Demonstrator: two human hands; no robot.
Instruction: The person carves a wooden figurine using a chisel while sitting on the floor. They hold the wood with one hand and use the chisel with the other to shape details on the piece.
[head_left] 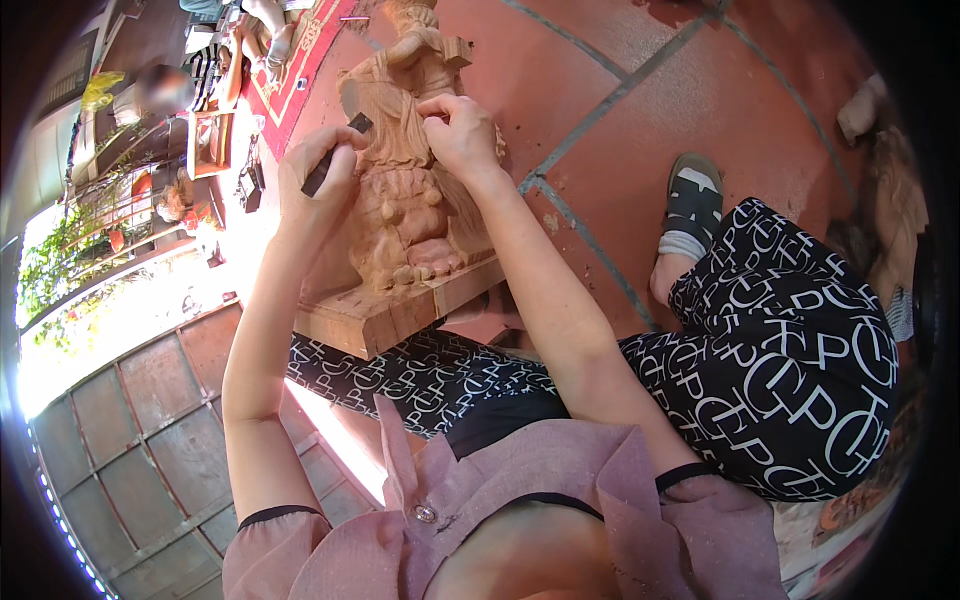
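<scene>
A carved wooden statue (410, 215) with draped figures stands in front of me on a thick square wooden base (385, 320). My left hand (322, 168) is closed around a dark flat strip (318, 174) at the statue's left side. A dark end of it pokes out past the fingers, against the carving. My right hand (462, 138) has its fingers pinched together at the statue's upper right side, touching the carved folds. Whatever may be between those fingertips is hidden.
Red floor tiles (590, 130) with grey joints surround the statue. My sandalled foot (692, 205) rests to its right. A red patterned rug (300, 75) and other people (215, 75) are at the far left. More carved wood (895, 210) lies at the right edge.
</scene>
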